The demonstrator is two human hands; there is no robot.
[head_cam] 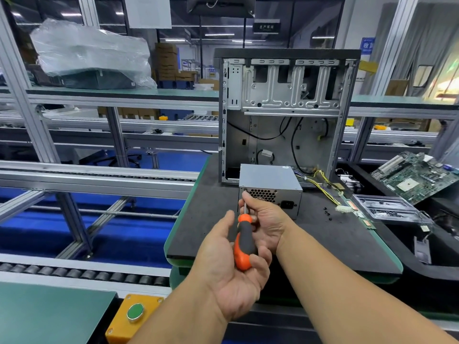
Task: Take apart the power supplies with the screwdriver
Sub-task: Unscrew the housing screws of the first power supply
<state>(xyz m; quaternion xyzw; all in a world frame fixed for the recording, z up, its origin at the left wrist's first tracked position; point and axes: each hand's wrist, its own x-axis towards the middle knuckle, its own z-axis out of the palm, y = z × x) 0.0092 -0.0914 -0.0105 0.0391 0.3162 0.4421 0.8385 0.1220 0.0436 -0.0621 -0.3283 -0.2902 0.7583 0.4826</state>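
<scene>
Left hand (231, 266) grips the screwdriver (242, 240) handle; right hand (260, 217) pinches its shaft, tip at a top-left screw of the supply (269, 181) on the counter (198, 219). Unscrewing step; next needs steady turning pressure

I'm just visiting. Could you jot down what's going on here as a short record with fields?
activity: unscrewing a power supply
tool: orange and black screwdriver
left hand: grips the handle
right hand: pinches the shaft near the tip
tip location: upper left corner of the vented face
behind: open computer case
loose screws: on the black mat, right of the supply
</scene>
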